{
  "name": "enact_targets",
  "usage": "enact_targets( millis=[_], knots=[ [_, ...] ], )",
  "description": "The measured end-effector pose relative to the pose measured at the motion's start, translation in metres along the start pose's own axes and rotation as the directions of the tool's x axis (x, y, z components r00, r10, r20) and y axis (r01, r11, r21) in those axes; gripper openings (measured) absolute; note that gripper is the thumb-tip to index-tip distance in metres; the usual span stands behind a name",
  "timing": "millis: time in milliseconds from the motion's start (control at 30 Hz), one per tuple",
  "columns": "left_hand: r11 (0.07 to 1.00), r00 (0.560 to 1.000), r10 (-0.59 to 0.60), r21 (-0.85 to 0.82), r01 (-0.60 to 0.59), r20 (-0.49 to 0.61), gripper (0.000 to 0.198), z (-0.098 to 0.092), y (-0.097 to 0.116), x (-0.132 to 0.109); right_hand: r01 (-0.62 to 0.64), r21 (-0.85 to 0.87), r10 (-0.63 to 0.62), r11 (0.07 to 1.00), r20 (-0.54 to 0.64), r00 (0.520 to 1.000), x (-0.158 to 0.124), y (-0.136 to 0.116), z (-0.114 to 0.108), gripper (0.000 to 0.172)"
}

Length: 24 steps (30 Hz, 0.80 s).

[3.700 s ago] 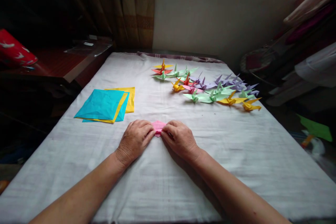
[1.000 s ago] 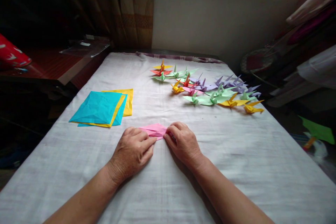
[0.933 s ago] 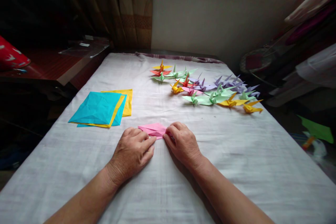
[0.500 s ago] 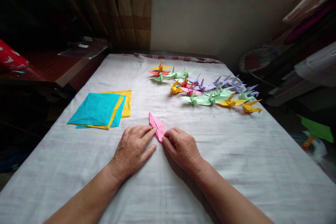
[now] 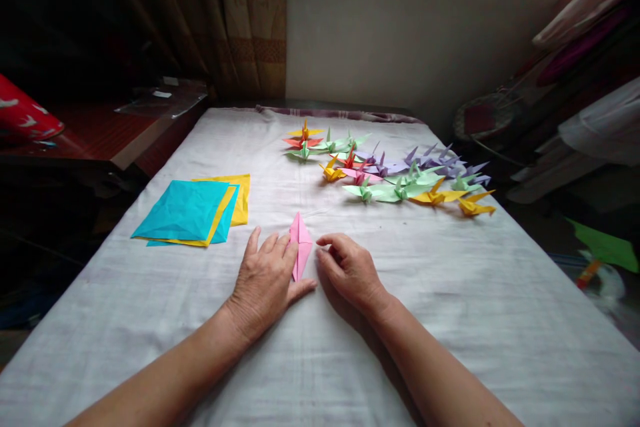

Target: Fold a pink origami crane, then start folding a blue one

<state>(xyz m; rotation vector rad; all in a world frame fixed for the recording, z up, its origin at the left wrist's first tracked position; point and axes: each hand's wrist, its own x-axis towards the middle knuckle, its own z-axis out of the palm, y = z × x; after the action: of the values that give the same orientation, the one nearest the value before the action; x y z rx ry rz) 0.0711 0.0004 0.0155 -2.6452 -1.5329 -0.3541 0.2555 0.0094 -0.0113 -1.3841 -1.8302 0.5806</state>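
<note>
A pink origami paper [image 5: 302,247], folded into a narrow diamond with a centre crease, lies flat on the white cloth, its long points facing away from and toward me. My left hand [image 5: 267,273] rests on the cloth with fingers spread, fingertips touching the paper's left edge and thumb stretched below its near point. Just right of the paper, a small gap away, is my right hand [image 5: 350,270]. Its fingers are curled, with thumb and index tip slightly apart and nothing visible between them.
Blue paper sheets [image 5: 183,210] and yellow sheets [image 5: 243,197] lie stacked on the left. Several folded paper cranes [image 5: 400,190] in green, yellow, purple, red and pink stand at the back right. A red cylinder [image 5: 27,113] sits on the wooden table [image 5: 100,140] at left.
The pink paper has turned so its long axis points straight away from me. My left hand has shifted right and spread its thumb; my right hand has come off the paper.
</note>
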Motion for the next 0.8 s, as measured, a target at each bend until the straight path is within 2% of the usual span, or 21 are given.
enact_targets(
  millis=[100, 167, 267, 333, 433, 633, 800],
  knots=[
    [0.998, 0.998, 0.055, 0.012, -0.054, -0.027, 0.038, 0.000, -0.003, 0.005, 0.058, -0.028, -0.059, 0.998, -0.022, 0.998, 0.001, 0.002, -0.001, 0.020],
    [0.986, 0.986, 0.165, -0.012, -0.165, -0.017, 0.031, -0.001, -0.013, 0.009, 0.118, -0.063, -0.119, 0.991, -0.020, 0.993, 0.001, 0.002, -0.001, 0.026],
    [0.927, 0.927, 0.370, -0.091, -0.363, 0.064, 0.033, -0.006, -0.034, 0.015, 0.203, -0.163, -0.201, 0.966, 0.029, 0.979, 0.001, 0.000, -0.003, 0.032],
    [0.901, 0.898, 0.426, -0.142, -0.410, 0.109, 0.037, -0.010, -0.046, 0.019, 0.240, -0.213, -0.224, 0.947, 0.099, 0.970, 0.000, -0.001, -0.004, 0.030],
    [0.893, 0.893, 0.443, -0.121, -0.432, 0.079, 0.040, -0.009, -0.054, 0.019, 0.263, -0.224, -0.225, 0.939, 0.179, 0.958, 0.000, -0.002, -0.004, 0.020],
    [0.907, 0.902, 0.407, -0.051, -0.417, -0.141, 0.025, 0.004, -0.040, 0.001, 0.264, -0.234, -0.223, 0.936, 0.189, 0.956, -0.001, -0.002, -0.003, 0.016],
    [0.930, 0.917, 0.351, -0.042, -0.364, -0.188, 0.021, 0.012, -0.035, -0.005, 0.246, -0.241, -0.204, 0.939, 0.185, 0.961, 0.000, -0.004, -0.003, 0.014]
  ],
)
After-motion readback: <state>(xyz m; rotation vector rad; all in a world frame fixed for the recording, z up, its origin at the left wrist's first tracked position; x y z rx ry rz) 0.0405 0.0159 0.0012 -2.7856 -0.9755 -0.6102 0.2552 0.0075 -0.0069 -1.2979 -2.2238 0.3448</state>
